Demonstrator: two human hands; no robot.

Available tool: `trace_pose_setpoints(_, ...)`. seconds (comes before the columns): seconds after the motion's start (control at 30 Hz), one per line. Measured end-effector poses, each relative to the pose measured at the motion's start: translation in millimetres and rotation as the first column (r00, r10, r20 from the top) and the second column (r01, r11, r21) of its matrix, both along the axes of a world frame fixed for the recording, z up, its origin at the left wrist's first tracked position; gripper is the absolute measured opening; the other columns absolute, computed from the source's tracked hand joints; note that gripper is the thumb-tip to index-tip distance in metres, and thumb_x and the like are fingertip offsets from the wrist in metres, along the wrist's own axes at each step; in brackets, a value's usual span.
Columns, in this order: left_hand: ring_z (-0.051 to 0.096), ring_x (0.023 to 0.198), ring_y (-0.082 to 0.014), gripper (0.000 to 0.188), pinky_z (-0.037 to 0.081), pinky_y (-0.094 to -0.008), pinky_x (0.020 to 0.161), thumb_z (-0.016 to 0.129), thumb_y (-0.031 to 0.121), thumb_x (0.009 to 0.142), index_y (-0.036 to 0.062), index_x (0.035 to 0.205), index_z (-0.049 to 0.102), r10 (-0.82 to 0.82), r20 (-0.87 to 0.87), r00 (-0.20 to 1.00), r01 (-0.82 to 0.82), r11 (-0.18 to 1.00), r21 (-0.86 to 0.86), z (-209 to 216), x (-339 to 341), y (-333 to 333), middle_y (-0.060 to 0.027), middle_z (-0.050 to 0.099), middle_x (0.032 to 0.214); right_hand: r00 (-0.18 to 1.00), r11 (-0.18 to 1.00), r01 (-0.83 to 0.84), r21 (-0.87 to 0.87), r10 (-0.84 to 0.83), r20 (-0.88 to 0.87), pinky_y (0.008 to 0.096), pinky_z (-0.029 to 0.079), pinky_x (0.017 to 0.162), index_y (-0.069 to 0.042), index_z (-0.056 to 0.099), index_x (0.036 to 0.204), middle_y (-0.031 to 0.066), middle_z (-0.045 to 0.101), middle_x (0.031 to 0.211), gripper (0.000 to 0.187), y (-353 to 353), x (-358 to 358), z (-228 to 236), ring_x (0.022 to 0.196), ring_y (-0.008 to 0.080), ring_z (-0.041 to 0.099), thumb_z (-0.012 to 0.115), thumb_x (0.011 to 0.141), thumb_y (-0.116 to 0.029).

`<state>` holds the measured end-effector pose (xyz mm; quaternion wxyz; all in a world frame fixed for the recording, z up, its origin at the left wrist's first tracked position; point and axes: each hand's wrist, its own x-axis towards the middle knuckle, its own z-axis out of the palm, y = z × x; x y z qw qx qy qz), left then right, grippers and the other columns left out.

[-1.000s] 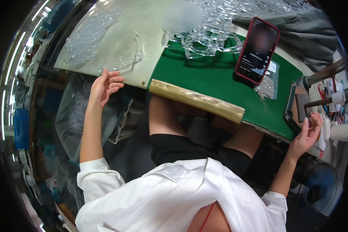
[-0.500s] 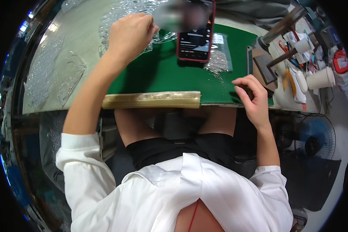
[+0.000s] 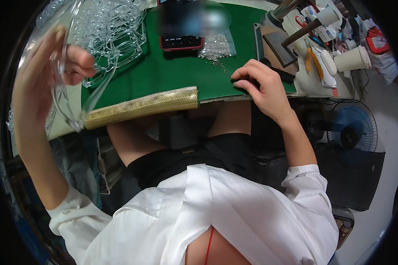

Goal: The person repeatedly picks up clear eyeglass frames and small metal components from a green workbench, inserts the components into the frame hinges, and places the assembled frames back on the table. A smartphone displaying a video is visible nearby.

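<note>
Raised at the far left, my left hand (image 3: 37,84) has its fingers bent around a clear plastic eyeglass frame (image 3: 102,86), which is partly smeared by motion. Beside it on the table lies a pile of clear eyeglass frames (image 3: 112,31). My right hand (image 3: 264,90) rests at the right front of the green mat (image 3: 163,73), fingers curled and a small gap between thumb and index fingertip. Nothing shows in that gap but dark shadow. Just left of these fingertips, tiny metallic pieces (image 3: 217,62) spill out of a clear plastic bag (image 3: 223,44).
A phone in a red case (image 3: 181,43) stands at the back of the mat, its upper part blurred. A gold mesh-patterned roll (image 3: 141,107) lines the front edge. At right are a metal hand press (image 3: 281,48), yellow-handled pliers (image 3: 314,62), a white cup (image 3: 353,59) and a fan (image 3: 351,128) below.
My left hand has moved left and nearer, bringing a clear eyeglass frame away from the pile. The view has shifted. My right hand is closer to the tiny pieces, its fingertips nearer together.
</note>
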<state>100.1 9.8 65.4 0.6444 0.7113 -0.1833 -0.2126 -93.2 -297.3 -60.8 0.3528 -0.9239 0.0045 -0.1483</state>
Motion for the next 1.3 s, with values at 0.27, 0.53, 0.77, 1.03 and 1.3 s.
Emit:
trace_pose_setpoints(0.27, 0.059, 0.044, -0.016, 0.057, 0.047, -0.024, 0.039, 0.058, 0.039, 0.092, -0.0088, 0.116, 0.037, -0.423, -0.116, 0.899, 0.312, 0.802, -0.509, -40, -85, -4, -0.0101, 0.062, 0.064, 0.979, 0.975, 0.197, -0.097, -0.191, 0.071, 0.035, 0.046, 0.066, -0.002, 0.064, 0.086, 0.0085, 0.058, 0.081, 0.009, 5, -5, -5, 0.075, 0.0266, 0.058, 0.062, 0.078, 0.001)
trace_pose_setpoints(0.53, 0.066, 0.063, -0.0198, 0.074, 0.05, -0.0238, 0.056, 0.085, 0.017, 0.065, -0.0088, 0.121, 0.045, -0.544, 0.437, 0.716, 0.649, 0.749, -0.131, -72, -91, -19, -0.021, 0.057, 0.116, 0.991, 0.991, 0.133, -0.013, -0.132, 0.03, 0.0345, 0.046, 0.068, -0.002, 0.064, 0.088, 0.0092, 0.058, 0.083, 0.01, 13, -5, -2, 0.077, 0.0266, 0.059, 0.06, 0.079, 0.002)
trace_pose_setpoints(0.77, 0.063, 0.06, -0.0156, 0.084, 0.049, -0.0218, 0.053, 0.083, 0.026, 0.065, -0.0115, 0.127, 0.041, -0.417, 0.32, 0.851, 0.474, 0.871, -0.126, -74, -99, -29, -0.0252, 0.047, 0.13, 0.996, 0.996, 0.088, -0.03, -0.087, 0.017, 0.0334, 0.048, 0.065, -0.001, 0.064, 0.087, 0.0089, 0.059, 0.08, 0.009, 5, -2, -2, 0.073, 0.0253, 0.06, 0.063, 0.079, 0.001)
trace_pose_setpoints(1.03, 0.064, 0.062, -0.0158, 0.086, 0.05, -0.0218, 0.053, 0.083, 0.028, 0.065, -0.012, 0.128, 0.04, -0.378, 0.416, 0.827, 0.463, 0.878, -0.124, -79, -92, -33, -0.0267, 0.046, 0.132, 0.973, 0.972, -0.227, -0.058, 0.225, -0.046, 0.0269, 0.047, 0.062, 0.0, 0.06, 0.084, 0.0065, 0.055, 0.079, 0.012, -12, 18, 6, 0.07, 0.0181, 0.059, 0.065, 0.075, 0.006)
trace_pose_setpoints(1.3, 0.066, 0.066, -0.0189, 0.09, 0.053, -0.0241, 0.057, 0.084, 0.031, 0.064, -0.0131, 0.128, 0.039, -0.36, 0.494, 0.792, 0.501, 0.845, -0.187, -87, -90, -36, -0.0271, 0.047, 0.13, 0.927, 0.928, -0.362, -0.091, 0.349, -0.136, 0.0303, 0.048, 0.064, -0.001, 0.057, 0.083, 0.0058, 0.053, 0.08, 0.011, -21, 31, 6, 0.074, 0.0214, 0.059, 0.064, 0.076, 0.003)
